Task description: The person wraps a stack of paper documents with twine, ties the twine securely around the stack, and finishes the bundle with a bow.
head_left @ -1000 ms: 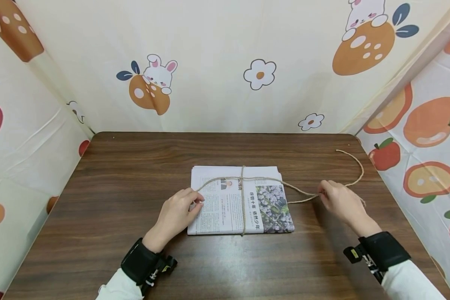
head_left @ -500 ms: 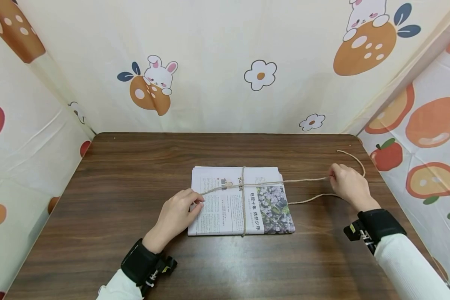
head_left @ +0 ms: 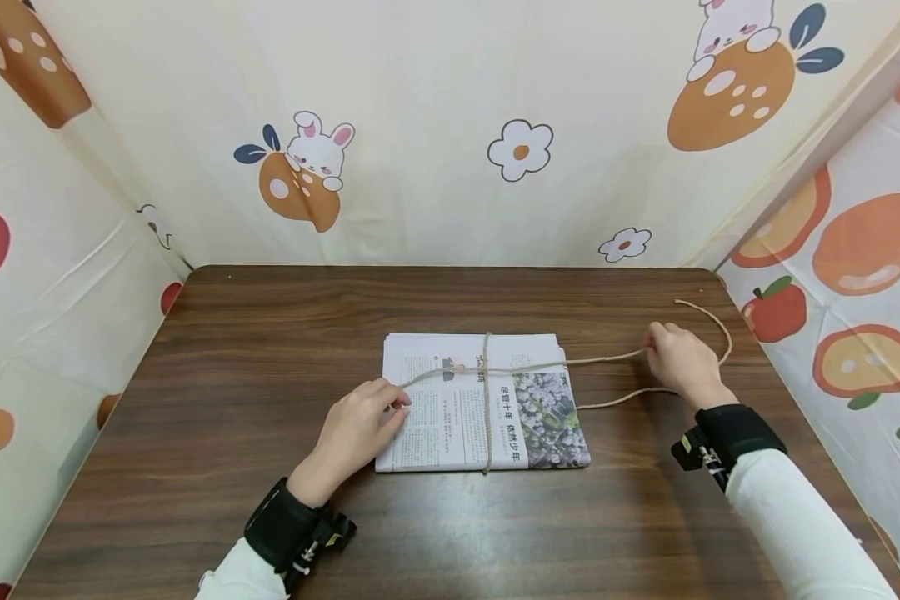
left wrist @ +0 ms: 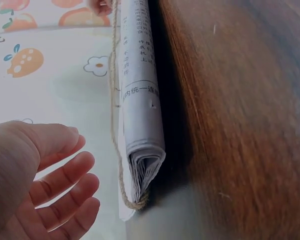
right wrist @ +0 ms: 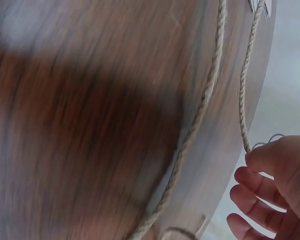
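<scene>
A folded stack of newspapers point(head_left: 435, 429) lies flat on the table, a photo of blossoms at its lower right. Twine point(head_left: 486, 417) runs over it from back to front, and another length crosses it sideways. My right hand point(head_left: 682, 362) is right of the stack and pinches the upper strand of twine point(right wrist: 242, 95) between thumb and index finger. Beside the stack's left edge rests my left hand point(head_left: 360, 425), fingers loosely bent. In the left wrist view that hand point(left wrist: 45, 175) has nothing between its fingers, and the twine point(left wrist: 121, 175) loops round the paper's edge.
A second strand of twine point(head_left: 615, 402) lies on the wooden table point(head_left: 270, 333), leaving the stack's right side and passing behind the right hand. Its loose end point(head_left: 701, 308) curves near the back right corner. Patterned cloth walls point(head_left: 420, 200) enclose the table at the back and sides.
My right hand moved up and right, drawing the upper strand straighter and apart from the lower one, then shifted slightly back left, and the strand eased. The left hand stayed put.
</scene>
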The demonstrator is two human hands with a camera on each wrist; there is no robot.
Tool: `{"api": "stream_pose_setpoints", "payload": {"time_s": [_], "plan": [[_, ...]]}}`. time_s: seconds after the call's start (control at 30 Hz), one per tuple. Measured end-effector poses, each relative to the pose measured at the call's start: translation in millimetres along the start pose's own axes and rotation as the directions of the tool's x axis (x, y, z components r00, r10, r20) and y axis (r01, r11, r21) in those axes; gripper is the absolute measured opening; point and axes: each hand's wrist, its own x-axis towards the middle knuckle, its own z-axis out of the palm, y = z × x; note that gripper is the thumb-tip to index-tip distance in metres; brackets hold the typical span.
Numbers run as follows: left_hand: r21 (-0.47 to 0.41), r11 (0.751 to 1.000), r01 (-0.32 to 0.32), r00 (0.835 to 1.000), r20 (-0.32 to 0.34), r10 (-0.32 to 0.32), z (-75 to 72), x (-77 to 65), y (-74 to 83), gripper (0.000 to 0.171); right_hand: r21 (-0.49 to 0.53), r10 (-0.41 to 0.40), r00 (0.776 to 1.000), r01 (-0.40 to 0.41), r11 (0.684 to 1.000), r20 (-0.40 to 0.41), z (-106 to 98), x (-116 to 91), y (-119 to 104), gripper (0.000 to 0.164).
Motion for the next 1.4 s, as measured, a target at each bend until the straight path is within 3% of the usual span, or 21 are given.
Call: {"api": "stream_pose_setpoints", "payload": {"time_s": [0.23,0.47,0.8,0.97,1.13,1.4], "plan": [[0.004,1.0,-0.004,1.0,-0.007,0.004,0.9,0.4,-0.3,0.006,0.009,-0.018,1.0,0.018,1.0,-0.021,1,2,-8,0.013],[0.001,1.0,-0.008,1.0,-0.011,0.008,0.8,0.7,-0.6,0.006,0.022,-0.013,1.0,0.013,1.0,-0.007,-3,0,-12,0.026],[-0.01,1.0,0.0,1.0,-0.01,-0.001,-0.1,-1.5,-2.2,0.007,0.009,0.094,0.996,-0.094,0.996,0.0,-23,-20,2,0.018],[-0.009,1.0,-0.007,1.0,-0.014,0.007,0.2,-1.5,-2.5,0.007,-0.014,0.211,0.976,-0.21,0.978,0.049,-27,-33,13,0.022],[-0.002,1.0,-0.01,1.0,-0.013,0.01,0.2,-1.2,-1.9,0.007,-0.044,0.31,0.936,-0.307,0.951,0.167,-28,-42,22,0.032],[0.002,1.0,-0.016,1.0,-0.003,0.016,-0.4,-0.8,-0.4,0.007,-0.029,0.33,0.906,-0.335,0.942,0.266,-27,-49,25,0.036]]}}
